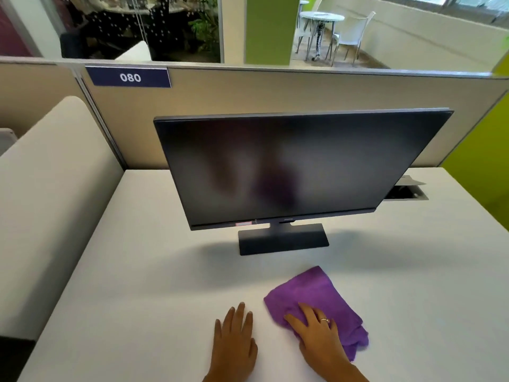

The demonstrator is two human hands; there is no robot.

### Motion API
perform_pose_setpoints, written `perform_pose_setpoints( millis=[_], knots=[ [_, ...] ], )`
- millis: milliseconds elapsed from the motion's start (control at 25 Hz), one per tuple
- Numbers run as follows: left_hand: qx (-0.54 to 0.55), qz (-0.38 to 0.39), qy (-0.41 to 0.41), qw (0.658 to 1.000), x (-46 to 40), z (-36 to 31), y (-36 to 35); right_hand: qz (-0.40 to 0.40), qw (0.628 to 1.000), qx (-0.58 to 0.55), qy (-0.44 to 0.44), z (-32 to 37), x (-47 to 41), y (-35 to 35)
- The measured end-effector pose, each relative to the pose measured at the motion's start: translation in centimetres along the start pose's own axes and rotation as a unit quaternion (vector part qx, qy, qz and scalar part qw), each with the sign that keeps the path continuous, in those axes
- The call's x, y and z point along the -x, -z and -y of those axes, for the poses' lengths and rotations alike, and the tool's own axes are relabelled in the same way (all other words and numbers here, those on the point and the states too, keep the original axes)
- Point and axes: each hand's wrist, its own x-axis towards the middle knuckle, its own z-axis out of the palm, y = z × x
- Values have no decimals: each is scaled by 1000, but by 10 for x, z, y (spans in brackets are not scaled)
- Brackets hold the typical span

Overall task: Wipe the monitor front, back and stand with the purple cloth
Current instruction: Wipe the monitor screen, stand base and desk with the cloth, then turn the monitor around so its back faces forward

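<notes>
Starting at the far left, I see a pale padded seat back (49, 194) running along the left edge of the white table (137, 271), and beyond it a beige partition (248, 92) carrying a dark number plate (129, 77) that reads 080.

Moving right along the near edge, my left hand (234, 340) lies flat on the table, palm down, fingers straight and slightly spread; its grip is released and it holds nothing. It sits just beside the purple cloth (327, 299) without touching it.

The cloth lies crumpled on the table, near me and a little right of centre, in front of the stand's flat base (283, 241) and apart from it. My right hand (316, 332) rests on the cloth's near left part, fingers extended over the fabric and pressing it down, not gathered round it, so that grip is released too. A ring (325, 320) shows on one finger.

Farther off, the monitor (297, 166) stands upright on its stand, screen dark and facing me, tilted a little.

Far right, an open cable hatch (405, 193) is set into the table behind the monitor's right corner.

I judge the task barely begun, if at all: the cloth is not yet lifted, and front, back and stand all appear left to wipe.
</notes>
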Motion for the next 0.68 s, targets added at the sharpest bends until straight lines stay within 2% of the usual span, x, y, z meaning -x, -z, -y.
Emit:
perform_pose_setpoints(
  millis=[160, 320, 560, 680],
  knots=[
    [-8, 55, 19, 998, 2, -6, -4, -35, 996, 19, -82, -37, 8, 4],
    [-5, 35, 21, 999, -5, -6, -9, -65, 975, 10, -211, -95, 33, 13],
    [-27, 48, 12, 998, -8, -8, -9, -27, 966, -17, -255, -153, 57, 14],
    [-41, 72, 17, 996, -11, -4, -5, 15, 971, -25, -236, -164, 57, 18]
  ],
)
